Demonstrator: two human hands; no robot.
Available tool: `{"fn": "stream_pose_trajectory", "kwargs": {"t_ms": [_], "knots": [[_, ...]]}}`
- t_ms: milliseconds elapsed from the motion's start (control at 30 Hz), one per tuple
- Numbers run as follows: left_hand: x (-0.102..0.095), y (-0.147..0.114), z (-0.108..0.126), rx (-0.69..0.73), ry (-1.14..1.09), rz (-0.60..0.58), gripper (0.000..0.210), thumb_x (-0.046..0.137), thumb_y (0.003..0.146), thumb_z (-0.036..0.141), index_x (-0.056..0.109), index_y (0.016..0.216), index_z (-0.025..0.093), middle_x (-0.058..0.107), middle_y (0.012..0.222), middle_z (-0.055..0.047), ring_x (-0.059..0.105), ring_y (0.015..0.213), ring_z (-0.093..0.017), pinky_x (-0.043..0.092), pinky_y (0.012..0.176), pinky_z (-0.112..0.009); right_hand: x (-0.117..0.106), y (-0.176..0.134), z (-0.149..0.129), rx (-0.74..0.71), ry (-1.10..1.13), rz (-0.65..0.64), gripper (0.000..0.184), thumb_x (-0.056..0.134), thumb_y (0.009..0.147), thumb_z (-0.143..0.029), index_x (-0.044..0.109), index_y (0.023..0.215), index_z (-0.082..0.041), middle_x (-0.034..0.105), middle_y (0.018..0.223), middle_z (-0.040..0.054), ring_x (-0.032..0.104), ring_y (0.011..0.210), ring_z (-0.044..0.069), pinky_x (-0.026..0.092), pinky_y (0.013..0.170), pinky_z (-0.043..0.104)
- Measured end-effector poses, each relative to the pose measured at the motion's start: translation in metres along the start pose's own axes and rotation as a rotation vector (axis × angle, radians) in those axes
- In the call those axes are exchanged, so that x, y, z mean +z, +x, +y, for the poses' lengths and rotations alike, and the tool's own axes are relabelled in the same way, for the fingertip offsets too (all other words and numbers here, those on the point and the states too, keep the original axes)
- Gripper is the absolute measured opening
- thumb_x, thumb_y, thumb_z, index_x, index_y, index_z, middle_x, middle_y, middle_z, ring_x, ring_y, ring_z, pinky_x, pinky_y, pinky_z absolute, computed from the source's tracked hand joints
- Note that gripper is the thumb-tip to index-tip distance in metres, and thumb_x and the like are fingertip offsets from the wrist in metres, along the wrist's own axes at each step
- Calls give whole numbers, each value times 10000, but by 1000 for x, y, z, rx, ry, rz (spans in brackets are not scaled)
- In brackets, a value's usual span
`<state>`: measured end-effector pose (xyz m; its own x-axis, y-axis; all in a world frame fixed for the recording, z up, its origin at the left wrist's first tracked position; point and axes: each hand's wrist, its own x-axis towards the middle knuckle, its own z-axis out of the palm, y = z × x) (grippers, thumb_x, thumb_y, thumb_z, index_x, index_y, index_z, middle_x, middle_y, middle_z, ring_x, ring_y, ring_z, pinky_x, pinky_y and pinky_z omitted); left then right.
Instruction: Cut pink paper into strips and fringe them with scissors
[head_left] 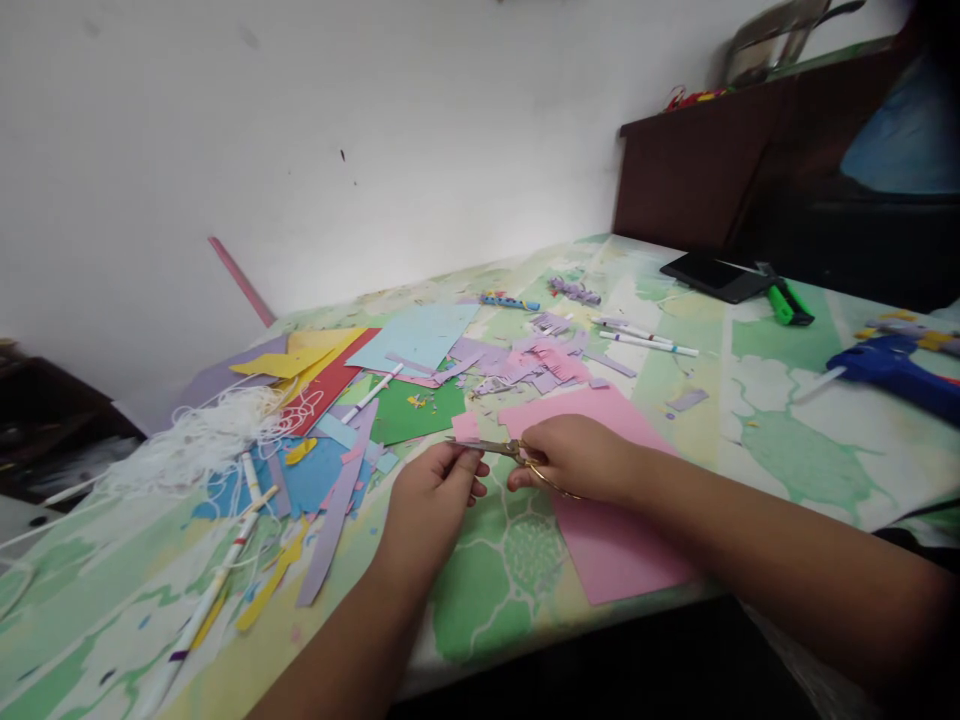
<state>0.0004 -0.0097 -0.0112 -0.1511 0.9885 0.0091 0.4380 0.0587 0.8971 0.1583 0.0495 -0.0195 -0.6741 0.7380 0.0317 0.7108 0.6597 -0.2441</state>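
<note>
My right hand [574,458] is closed round the looped handles of a small pair of scissors [504,448], whose blades point left. Just past the blade tips, my left hand [442,482] pinches a small piece of pink paper [466,428] between thumb and fingers. The blades lie across this piece, close to the left fingertips. A larger sheet of pink paper [611,540] lies flat on the table, partly covered by my right hand and forearm.
Coloured sheets, paper scraps and tangled white string [225,430] cover the table's left. Purple and pink fringed scraps [555,362] and white markers [649,345] lie beyond my hands. To the right are a blue glue gun [896,372], a green cutter [789,303] and a dark phone [712,277].
</note>
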Motion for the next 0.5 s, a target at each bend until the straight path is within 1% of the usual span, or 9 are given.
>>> {"fn": "stream_pose_trajectory", "kwargs": {"t_ms": [133, 267, 433, 500], "knots": [[0, 1, 0, -11, -25, -8, 212, 446, 697, 340, 537, 638, 157, 544, 561, 12, 492, 484, -86, 385, 480, -202, 0, 1, 0, 12, 0, -3, 504, 312, 652, -628, 544, 678, -182, 549, 587, 20, 444, 509, 124, 207, 423, 215], [1, 1, 4, -23, -50, -12, 193, 457, 686, 327, 539, 644, 157, 556, 578, 13, 487, 467, -81, 378, 473, -199, -3, -2, 0, 39, -23, -11, 514, 313, 642, -639, 539, 662, -178, 541, 582, 24, 450, 513, 124, 203, 426, 217], [-4, 3, 8, -41, 58, 117, 172, 460, 671, 312, 553, 654, 169, 558, 582, 18, 491, 476, -92, 369, 478, -209, -12, -8, 2, 35, -13, 12, 505, 322, 613, -660, 503, 631, -190, 522, 559, 7, 408, 476, 109, 197, 424, 211], [-7, 4, 8, -37, 63, 120, 172, 466, 664, 316, 555, 662, 169, 555, 586, 16, 499, 500, -101, 375, 494, -215, -16, -10, 3, 49, 34, 37, 483, 336, 621, -644, 486, 612, -184, 509, 551, 0, 384, 464, 98, 201, 420, 210]]}}
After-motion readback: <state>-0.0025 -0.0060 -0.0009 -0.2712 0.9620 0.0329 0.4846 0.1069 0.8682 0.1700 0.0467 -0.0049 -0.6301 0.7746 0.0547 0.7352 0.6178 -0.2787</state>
